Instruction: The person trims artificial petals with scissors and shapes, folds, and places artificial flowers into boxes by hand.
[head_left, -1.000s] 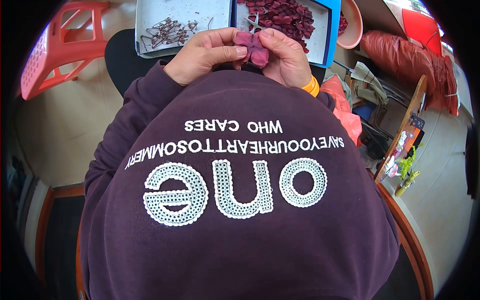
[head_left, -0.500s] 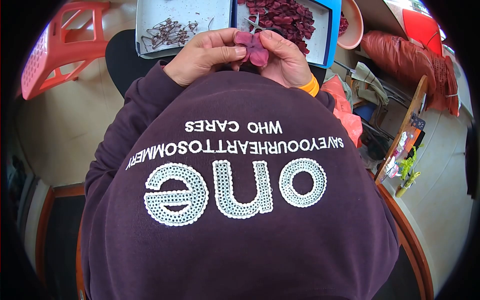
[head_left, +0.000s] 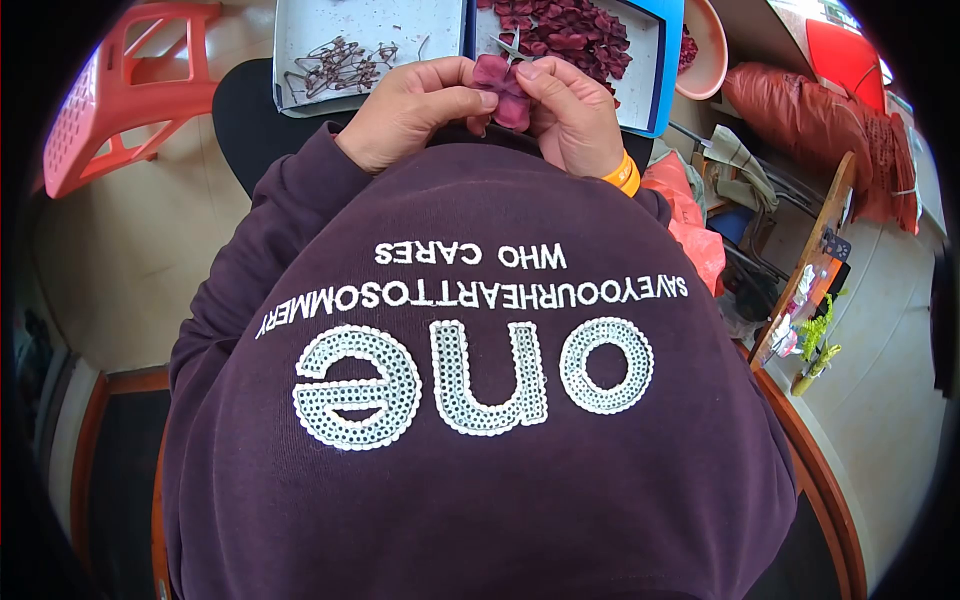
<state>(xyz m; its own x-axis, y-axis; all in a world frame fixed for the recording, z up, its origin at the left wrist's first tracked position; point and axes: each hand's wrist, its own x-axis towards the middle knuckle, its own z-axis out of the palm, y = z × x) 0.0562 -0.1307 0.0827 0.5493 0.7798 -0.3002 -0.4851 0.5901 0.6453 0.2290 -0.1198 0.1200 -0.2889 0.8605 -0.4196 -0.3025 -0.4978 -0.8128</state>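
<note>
A dark red four-lobed artificial flower [head_left: 503, 90] is pinched between both hands, close to my chest. My left hand [head_left: 415, 108] grips its left edge between thumb and fingers. My right hand [head_left: 575, 112], with an orange wristband, pinches its right edge. Just beyond the fingers, the open blades of a pair of scissors [head_left: 511, 46] show over the right box; their handles are hidden behind my right hand. Many loose dark red petals [head_left: 570, 38] are piled in that box.
A white box [head_left: 300, 25] on the left holds a tangle of thin dark stems [head_left: 340, 65]. The petal box has a blue rim [head_left: 672, 60]. Farther right stands a pink basin [head_left: 710, 60] with more petals. A pink plastic stool [head_left: 85, 120] is at left.
The flower has tilted and shifted slightly left in the fingers. My right hand has changed its pinch a little; both hands still hold the flower.
</note>
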